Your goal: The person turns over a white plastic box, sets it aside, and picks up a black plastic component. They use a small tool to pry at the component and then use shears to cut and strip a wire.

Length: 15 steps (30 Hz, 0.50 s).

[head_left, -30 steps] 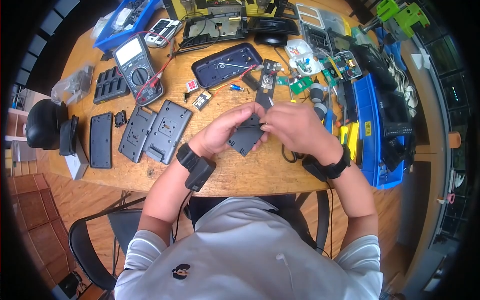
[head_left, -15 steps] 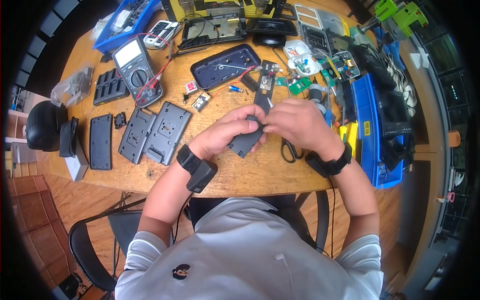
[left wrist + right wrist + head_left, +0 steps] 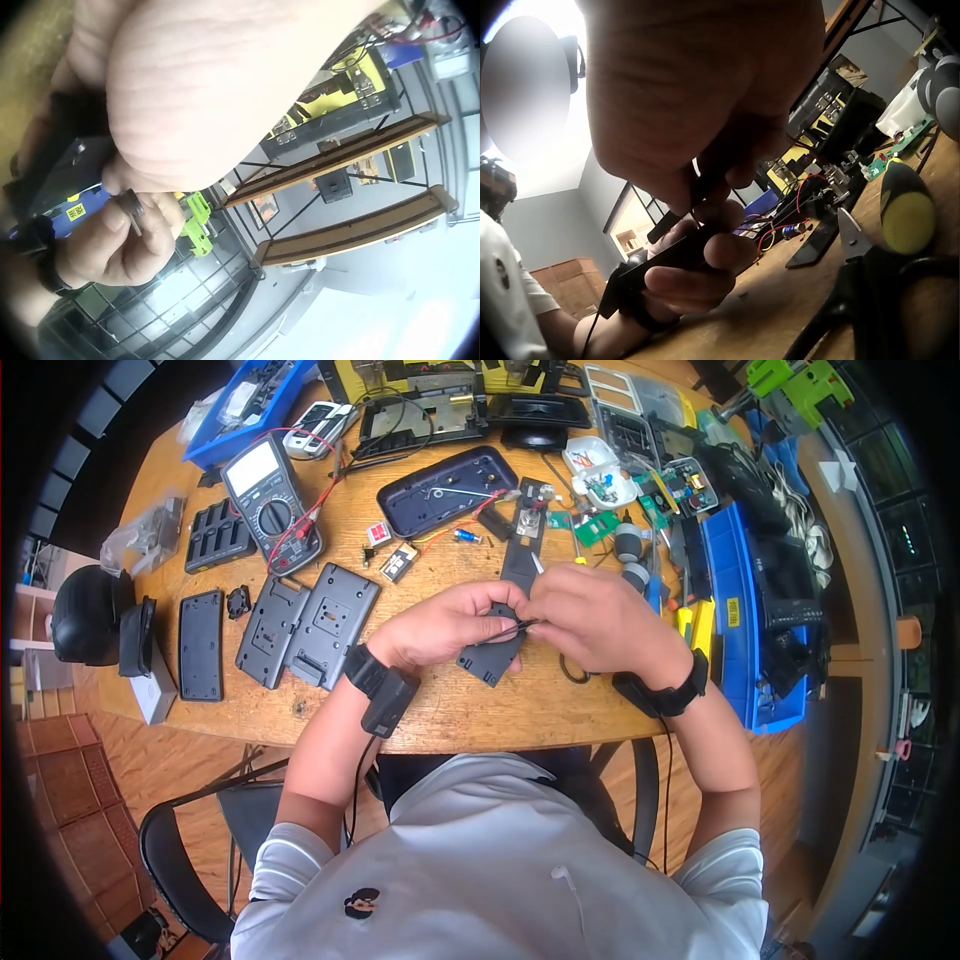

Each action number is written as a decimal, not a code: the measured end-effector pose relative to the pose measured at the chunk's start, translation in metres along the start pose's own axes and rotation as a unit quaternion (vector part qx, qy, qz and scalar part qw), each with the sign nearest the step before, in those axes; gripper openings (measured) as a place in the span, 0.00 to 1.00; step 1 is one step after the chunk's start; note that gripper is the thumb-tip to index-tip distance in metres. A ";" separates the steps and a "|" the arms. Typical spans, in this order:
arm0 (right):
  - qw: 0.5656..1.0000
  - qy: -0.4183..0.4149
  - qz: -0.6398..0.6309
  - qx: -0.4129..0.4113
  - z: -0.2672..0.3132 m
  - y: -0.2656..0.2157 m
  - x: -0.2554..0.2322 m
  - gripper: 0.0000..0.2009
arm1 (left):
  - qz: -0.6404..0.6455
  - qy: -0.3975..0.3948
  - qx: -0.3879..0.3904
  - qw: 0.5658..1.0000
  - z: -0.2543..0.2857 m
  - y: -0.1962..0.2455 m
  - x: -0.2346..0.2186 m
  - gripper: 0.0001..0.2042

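Note:
My left hand (image 3: 450, 618) grips a flat black plastic plate (image 3: 488, 662) with slots along its near edge, thumb over its face and fingers beneath. My right hand (image 3: 592, 618) meets it at the plate's upper part, pinching a thin dark strip (image 3: 513, 630) that runs beside the left thumb. In the left wrist view, a small dark piece (image 3: 130, 201) with a thin metal pin shows at the right fingertips. From the right wrist, the plate (image 3: 673, 253) appears nearly edge-on, held above the table. Black-handled scissors (image 3: 847, 289) lie below the right hand.
Left on the wooden table are two black mounting plates (image 3: 333, 610), a flat cover (image 3: 201, 645) and a multimeter (image 3: 268, 505). A dark blue shell (image 3: 440, 495) sits beyond the hands. Circuit boards (image 3: 598, 528), tools and a blue bin (image 3: 735, 575) crowd the right.
The left thumb has shifted down onto the plate's face, and the dark strip now shows beside it. Both hands stay together over the same spot, the plate slightly lower.

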State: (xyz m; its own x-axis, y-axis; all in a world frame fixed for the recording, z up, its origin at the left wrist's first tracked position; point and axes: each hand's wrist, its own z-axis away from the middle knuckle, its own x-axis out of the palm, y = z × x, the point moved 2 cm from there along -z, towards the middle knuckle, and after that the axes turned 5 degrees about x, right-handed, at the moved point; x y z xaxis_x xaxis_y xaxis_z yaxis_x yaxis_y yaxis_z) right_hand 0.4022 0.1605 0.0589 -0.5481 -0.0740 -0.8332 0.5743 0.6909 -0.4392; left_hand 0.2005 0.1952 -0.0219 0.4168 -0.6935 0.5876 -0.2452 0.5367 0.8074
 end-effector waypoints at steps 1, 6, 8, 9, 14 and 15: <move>1.000 0.000 0.000 0.000 0.000 0.000 0.000 0.09 | -0.022 -0.015 -0.004 1.000 0.000 -0.001 0.000 0.08; 1.000 -0.010 -0.001 -0.004 0.001 -0.001 0.002 0.08 | -0.045 -0.028 -0.023 0.998 -0.001 -0.001 0.000 0.08; 1.000 -0.004 -0.014 -0.001 0.000 -0.002 0.002 0.09 | -0.093 -0.030 -0.016 0.995 -0.002 -0.001 0.002 0.08; 1.000 0.002 -0.028 0.002 -0.001 -0.003 0.001 0.09 | -0.093 -0.030 -0.016 0.995 -0.002 0.000 0.004 0.08; 0.997 0.058 -0.051 0.018 0.000 -0.006 -0.008 0.14 | -0.112 -0.003 0.012 0.994 0.000 0.010 0.012 0.07; 0.997 0.069 -0.038 0.012 0.001 -0.006 -0.009 0.15 | -0.112 -0.003 0.012 0.994 0.000 0.009 0.011 0.07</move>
State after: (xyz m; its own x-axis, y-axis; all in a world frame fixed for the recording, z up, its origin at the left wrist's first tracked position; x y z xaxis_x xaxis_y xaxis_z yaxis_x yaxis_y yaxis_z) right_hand 0.4044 0.1568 0.0685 -0.6684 -0.0247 -0.7434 0.5408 0.6700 -0.5085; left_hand 0.2033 0.1924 -0.0079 0.4588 -0.7967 0.3933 -0.1675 0.3572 0.9189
